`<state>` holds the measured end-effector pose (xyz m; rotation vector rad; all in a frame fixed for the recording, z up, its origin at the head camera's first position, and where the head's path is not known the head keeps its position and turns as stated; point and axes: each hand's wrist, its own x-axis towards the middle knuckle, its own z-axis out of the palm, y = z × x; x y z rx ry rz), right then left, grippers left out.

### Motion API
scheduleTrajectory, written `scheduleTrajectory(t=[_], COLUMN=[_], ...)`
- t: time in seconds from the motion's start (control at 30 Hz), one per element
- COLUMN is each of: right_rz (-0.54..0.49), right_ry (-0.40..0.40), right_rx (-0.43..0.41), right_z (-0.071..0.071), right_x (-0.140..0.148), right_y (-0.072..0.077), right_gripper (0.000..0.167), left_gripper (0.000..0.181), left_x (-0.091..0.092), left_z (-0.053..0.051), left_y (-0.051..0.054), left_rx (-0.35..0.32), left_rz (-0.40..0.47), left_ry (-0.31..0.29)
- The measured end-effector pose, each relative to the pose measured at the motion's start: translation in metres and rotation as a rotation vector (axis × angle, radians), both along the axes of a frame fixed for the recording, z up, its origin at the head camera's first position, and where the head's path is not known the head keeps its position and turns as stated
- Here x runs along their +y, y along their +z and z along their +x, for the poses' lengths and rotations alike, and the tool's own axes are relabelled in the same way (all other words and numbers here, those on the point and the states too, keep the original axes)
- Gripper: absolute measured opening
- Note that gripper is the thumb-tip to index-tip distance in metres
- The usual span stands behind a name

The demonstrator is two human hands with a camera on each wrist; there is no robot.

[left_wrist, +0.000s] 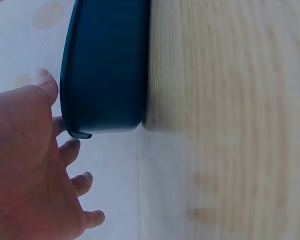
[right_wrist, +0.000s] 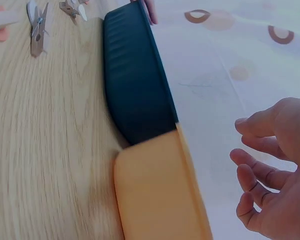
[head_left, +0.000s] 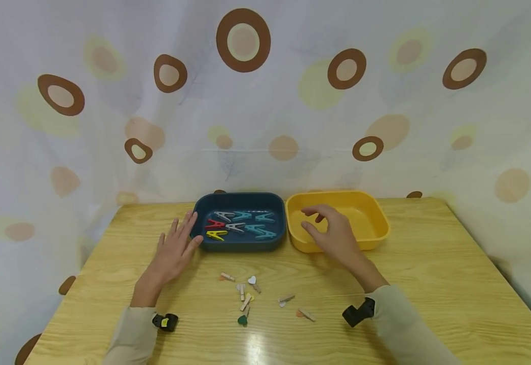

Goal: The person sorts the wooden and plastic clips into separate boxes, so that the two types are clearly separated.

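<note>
A dark blue tray holds several plastic clothespins in teal, red, yellow and grey. My left hand is at its left end, fingers spread and fairly straight; in the left wrist view the fingertips are by the tray's rim. Against the blue tray's right side stands a yellow tray. Above its front left part is my right hand, fingers loosely bent, a gap between thumb and index finger. Nothing shows in that hand in the right wrist view.
Several small wooden clothespins with coloured heart or round shapes lie scattered on the wooden table in front of the trays. A patterned cloth hangs behind the table and along both sides.
</note>
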<state>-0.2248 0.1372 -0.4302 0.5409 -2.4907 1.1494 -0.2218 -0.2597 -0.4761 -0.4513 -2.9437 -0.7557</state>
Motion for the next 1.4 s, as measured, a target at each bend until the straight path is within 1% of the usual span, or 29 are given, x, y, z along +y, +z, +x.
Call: scheduleTrajectory(t=[0.07, 0.17, 0.3, 0.37, 0.47, 0.6, 0.63, 0.7, 0.8, 0.87, 0.93, 1.0, 1.07, 1.2, 1.3, 1.4], right_rz=[0.005, 0.009, 0.009, 0.010, 0.014, 0.015, 0.016, 0.015, 0.014, 0.010, 0.013, 0.012, 0.013, 0.033, 0.069, 0.094], right_ry=[-0.008, -0.015, -0.026, -0.030, -0.033, -0.043, -0.048, -0.060, -0.084, -0.096, -0.107, -0.116, -0.128, -0.134, -0.120, -0.107], right_rx=[0.024, 0.036, 0.007, -0.014, -0.038, -0.041, -0.035, -0.023, -0.012, -0.009, 0.000, 0.009, 0.020, 0.052, 0.078, 0.089], right_z=[0.003, 0.008, 0.016, 0.019, 0.023, 0.026, 0.026, 0.026, 0.025, 0.025, 0.024, 0.022, 0.020, 0.016, 0.013, 0.010], right_x=[0.006, 0.016, 0.028, 0.035, 0.046, 0.063, 0.068, 0.075, 0.085, 0.090, 0.095, 0.100, 0.106, 0.118, 0.124, 0.130], right_y=[0.001, 0.005, 0.008, 0.008, 0.007, 0.004, 0.003, 0.002, 0.003, 0.003, 0.002, 0.000, -0.002, -0.007, -0.012, -0.016], right_gripper=[0.028, 0.030, 0.033, 0.035, 0.037, 0.039, 0.039, 0.039, 0.039, 0.039, 0.039, 0.039, 0.039, 0.042, 0.043, 0.044], left_gripper=[0.066, 0.066, 0.065, 0.064, 0.058, 0.045, 0.042, 0.035, 0.027, 0.024, 0.023, 0.024, 0.024, 0.025, 0.025, 0.023], left_x=[0.000, 0.001, 0.002, 0.005, 0.010, 0.019, 0.021, 0.025, 0.030, 0.033, 0.035, 0.036, 0.037, 0.041, 0.044, 0.045], left_z=[0.000, 0.001, 0.005, 0.008, 0.011, 0.017, 0.019, 0.023, 0.029, 0.033, 0.036, 0.038, 0.040, 0.045, 0.047, 0.047], left_y=[0.004, 0.009, 0.015, 0.017, 0.019, 0.020, 0.021, 0.021, 0.020, 0.019, 0.018, 0.015, 0.011, 0.004, 0.002, 0.000], left_rx=[0.006, 0.018, 0.030, 0.054, 0.146, 0.289, 0.311, 0.329, 0.315, 0.305, 0.306, 0.305, 0.290, 0.233, 0.190, 0.130], left_rz=[0.000, -0.014, -0.034, -0.039, -0.020, 0.056, 0.084, 0.149, 0.253, 0.288, 0.296, 0.284, 0.286, 0.303, 0.307, 0.307], left_ry=[-0.007, -0.010, -0.003, 0.005, 0.023, 0.043, 0.040, 0.023, -0.022, -0.045, -0.058, -0.065, -0.080, -0.118, -0.143, -0.157])
